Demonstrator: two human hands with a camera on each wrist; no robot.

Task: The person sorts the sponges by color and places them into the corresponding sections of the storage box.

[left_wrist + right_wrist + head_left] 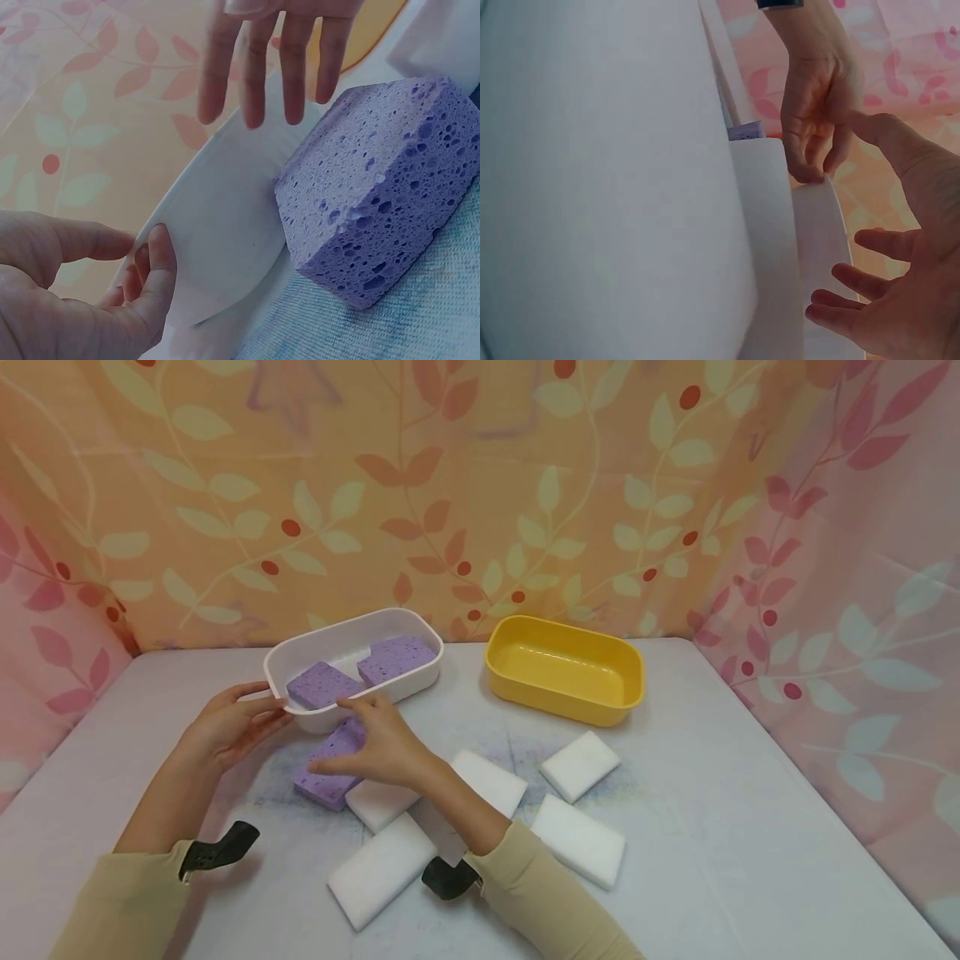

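Note:
My left hand pinches the near left rim of a white plastic tub between thumb and fingers, as the left wrist view shows. Inside that tub lie purple sponges, one at the left and others overlapping at the right. My right hand hovers with spread fingers over a purple sponge on the table just before the tub; nothing is between its fingers in the right wrist view. In the left wrist view this purple sponge shows large pores along its cut edge.
Several white sponge blocks lie about the table, one in front, others to the right, some partly under my right forearm. A yellow tub with nothing in it stands at the back right. Patterned cloth hangs behind the table.

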